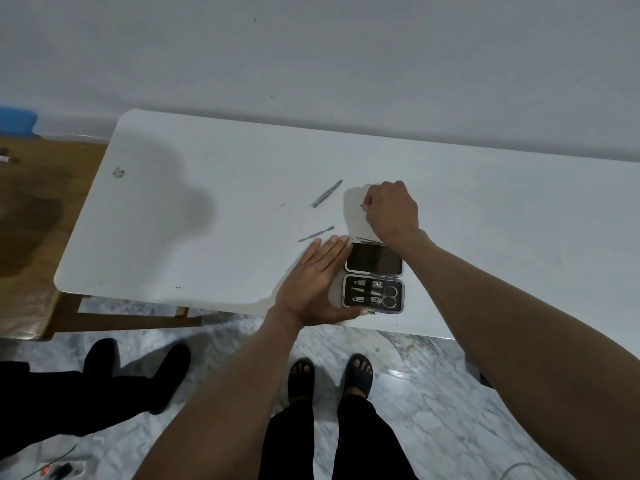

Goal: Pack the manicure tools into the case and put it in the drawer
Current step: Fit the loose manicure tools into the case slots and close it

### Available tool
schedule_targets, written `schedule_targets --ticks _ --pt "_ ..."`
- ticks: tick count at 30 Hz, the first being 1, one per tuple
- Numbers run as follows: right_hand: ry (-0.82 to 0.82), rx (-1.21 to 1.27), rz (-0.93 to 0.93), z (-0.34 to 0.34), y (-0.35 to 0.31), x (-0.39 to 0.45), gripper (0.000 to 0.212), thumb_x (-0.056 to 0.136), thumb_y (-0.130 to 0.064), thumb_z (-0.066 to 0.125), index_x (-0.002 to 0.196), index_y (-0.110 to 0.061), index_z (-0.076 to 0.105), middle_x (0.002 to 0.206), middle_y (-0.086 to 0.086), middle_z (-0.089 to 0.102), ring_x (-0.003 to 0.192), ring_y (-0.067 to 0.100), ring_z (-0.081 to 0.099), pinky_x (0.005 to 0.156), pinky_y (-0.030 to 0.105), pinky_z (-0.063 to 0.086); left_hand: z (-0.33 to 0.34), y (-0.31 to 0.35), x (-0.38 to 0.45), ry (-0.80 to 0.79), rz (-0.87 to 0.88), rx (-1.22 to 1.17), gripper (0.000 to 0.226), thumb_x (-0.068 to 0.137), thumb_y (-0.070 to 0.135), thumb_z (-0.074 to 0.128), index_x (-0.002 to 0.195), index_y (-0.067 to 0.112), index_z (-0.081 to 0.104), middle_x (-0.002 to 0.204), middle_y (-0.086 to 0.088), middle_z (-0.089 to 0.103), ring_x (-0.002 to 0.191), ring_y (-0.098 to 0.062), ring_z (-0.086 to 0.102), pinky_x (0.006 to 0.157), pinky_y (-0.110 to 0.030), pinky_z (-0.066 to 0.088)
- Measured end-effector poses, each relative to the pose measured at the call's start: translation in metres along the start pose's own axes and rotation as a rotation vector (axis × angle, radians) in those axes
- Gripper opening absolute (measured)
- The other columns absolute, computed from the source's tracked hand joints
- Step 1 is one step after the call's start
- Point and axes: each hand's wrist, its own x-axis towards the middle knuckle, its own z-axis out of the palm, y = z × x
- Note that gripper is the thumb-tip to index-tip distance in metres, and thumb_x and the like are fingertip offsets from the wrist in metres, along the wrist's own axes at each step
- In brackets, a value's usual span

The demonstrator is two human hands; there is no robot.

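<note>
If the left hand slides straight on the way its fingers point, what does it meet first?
Most likely the thin cuticle pusher lying just past the left hand's fingertips, up and slightly left. It may pass just beside it; the line is close. Beyond lie the tweezers on the white table.

Table: you stand at a white table [166, 216] with rounded corners, its far edge against a pale wall.
Case: your open manicure case [374, 279] lies near the front edge, lid half away from you, tool half toward you.
Tweezers: slanted tweezers [327, 193] lie on the bare top, beyond the case and to its left.
Pusher: a thin cuticle pusher [316, 234] lies between the tweezers and the case, apart from both.
Left hand: your left hand [317, 284] rests flat on the top, touching the case's left side.
Mark: a small chipped spot [118, 172] shows near the left end.
</note>
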Motion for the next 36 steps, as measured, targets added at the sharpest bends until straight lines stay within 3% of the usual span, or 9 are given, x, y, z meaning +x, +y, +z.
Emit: schedule_targets --ticks 4,9,15,18,23,31,36 --pt "-0.049 -0.132 -0.055 0.002 -0.001 -0.002 0.028 0.093 -0.013 0.050 0.119 -0.004 0.054 0.118 0.015 0.058 0.116 0.034 0.046 0.085 0.043 0.044 0.000 0.000 0.000 0.005 0.001 0.000 0.115 0.078 0.076 0.069 0.158 0.000 0.034 0.166 -0.013 0.033 0.157 -0.025 0.023 0.129 -0.048 0.017" --pt "-0.048 -0.234 -0.093 0.006 -0.002 -0.003 0.036 0.091 -0.013 0.051 0.124 -0.002 0.048 0.122 0.017 0.055 0.115 0.035 0.046 0.087 0.043 0.041 0.000 0.000 0.000 0.012 0.009 -0.002 0.114 0.079 0.075 0.069 0.157 -0.001 0.035 0.166 -0.014 0.033 0.157 -0.026 0.024 0.130 -0.047 0.017" --pt "0.074 0.027 -0.026 0.000 0.020 -0.011 0.018 0.090 -0.007 0.049 0.106 -0.007 0.058 0.109 0.012 0.060 0.107 0.032 0.049 0.083 0.043 0.047 -0.001 0.002 0.001 -0.026 -0.009 0.037 0.117 0.079 0.084 0.057 0.158 0.000 0.034 0.167 -0.012 0.031 0.158 -0.022 0.022 0.129 -0.048 0.017" --pt "0.122 0.149 0.065 -0.004 0.036 -0.023 0.016 0.094 -0.016 0.051 0.105 -0.009 0.061 0.108 0.011 0.062 0.107 0.031 0.050 0.085 0.045 0.049 -0.002 0.002 0.001 -0.045 -0.031 0.044 0.119 0.079 0.088 0.051 0.159 0.002 0.032 0.168 -0.010 0.029 0.159 -0.020 0.019 0.130 -0.046 0.014" --pt "0.068 0.198 0.143 -0.006 0.055 -0.041 0.024 0.089 -0.031 0.063 0.107 -0.016 0.063 0.104 0.003 0.063 0.107 0.025 0.051 0.083 0.041 0.050 -0.002 0.003 0.000 -0.078 -0.053 0.051 0.119 0.080 0.090 0.046 0.162 0.006 0.027 0.171 -0.006 0.021 0.160 -0.015 0.010 0.130 -0.044 0.010" --pt "0.069 0.231 0.220 -0.004 0.048 -0.038 0.010 0.088 -0.028 0.066 0.094 -0.021 0.071 0.093 0.002 0.068 0.104 0.024 0.055 0.072 0.034 0.051 -0.002 0.003 0.000 -0.081 -0.054 0.067 0.120 0.079 0.091 0.046 0.162 0.005 0.027 0.171 -0.006 0.022 0.160 -0.015 0.012 0.130 -0.046 0.014" --pt "0.085 0.252 0.262 -0.006 0.044 -0.038 0.008 0.086 -0.029 0.067 0.089 -0.023 0.072 0.091 0.003 0.069 0.101 0.026 0.057 0.074 0.036 0.054 -0.002 0.003 0.000 -0.067 -0.050 0.072 0.120 0.079 0.091 0.046 0.161 0.005 0.029 0.170 -0.007 0.024 0.159 -0.016 0.014 0.129 -0.047 0.016"
